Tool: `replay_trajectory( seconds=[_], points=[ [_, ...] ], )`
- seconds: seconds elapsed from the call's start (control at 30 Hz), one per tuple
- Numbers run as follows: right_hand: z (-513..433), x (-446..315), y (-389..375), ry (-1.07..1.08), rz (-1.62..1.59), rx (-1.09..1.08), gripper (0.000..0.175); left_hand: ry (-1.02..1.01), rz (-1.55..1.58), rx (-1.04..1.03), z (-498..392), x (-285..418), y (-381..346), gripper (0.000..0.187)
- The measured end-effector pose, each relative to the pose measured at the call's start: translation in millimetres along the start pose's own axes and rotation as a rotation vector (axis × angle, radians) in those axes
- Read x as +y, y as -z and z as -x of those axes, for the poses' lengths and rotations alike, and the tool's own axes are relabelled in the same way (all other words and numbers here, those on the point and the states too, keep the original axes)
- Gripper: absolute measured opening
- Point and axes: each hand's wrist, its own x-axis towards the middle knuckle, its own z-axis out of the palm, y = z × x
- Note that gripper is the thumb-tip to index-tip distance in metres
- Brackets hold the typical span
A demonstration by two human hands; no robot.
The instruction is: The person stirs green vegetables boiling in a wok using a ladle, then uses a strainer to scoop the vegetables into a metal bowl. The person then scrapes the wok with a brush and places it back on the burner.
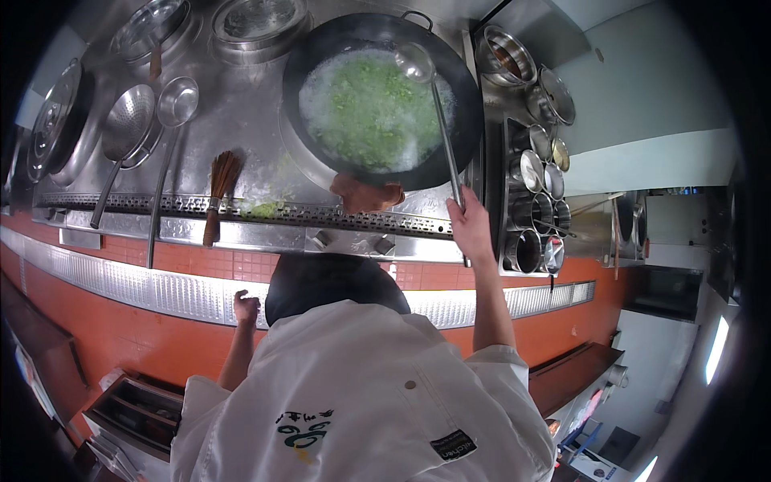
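Note:
My right hand [471, 226] grips the handle of a long steel ladle [447, 135]. The ladle's bowl is over the far right part of a large black wok [296, 123], tilted against or just above the liquid; I cannot tell which. Chopped green vegetables [376, 102] fill the wok in pale, foamy, steaming liquid. A brown folded cloth [367, 194] lies on the wok's near rim. My left hand [246, 308] hangs low beside my body, away from the stove, with fingers curled and nothing visible in it.
Left on the steel worktop [253, 108] lie a bamboo wok brush [221, 187], a perforated strainer [127, 120] and a second ladle [178, 101]. Metal seasoning pots [524, 250] crowd the right side, with steel bowls [505, 57] behind. A perforated drain strip [289, 212] runs along the front.

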Motion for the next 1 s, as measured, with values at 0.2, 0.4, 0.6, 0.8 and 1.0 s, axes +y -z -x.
replay_trajectory(
  seconds=[0.2,0.4,0.6,0.8,1.0],
  points=[
    [16.0,-3.9,-16.4,-0.027,-0.204,0.126,0.037,0.069,0.0,-0.033,-18.9,-10.0,26.8,0.009],
    [44.8,-1.2,-27.3,-0.192,-0.415,0.084,0.031,-0.33,-0.381,0.022,-49.5,-9.4,47.0,0.034],
    [67.1,1.4,-28.6,-0.272,-0.426,0.049,0.023,-0.259,-0.402,0.001,-54.6,22.1,54.8,0.044],
    [52.2,-0.7,-22.1,-0.203,-0.52,0.062,0.016,-0.081,-0.107,0.066,-51.4,29.9,56.6,0.032],
    [28.5,2.0,-3.4,-0.235,-0.777,-0.073,0.014,-0.013,-0.061,0.157,-29.0,11.9,47.6,0.015]
  ],
)
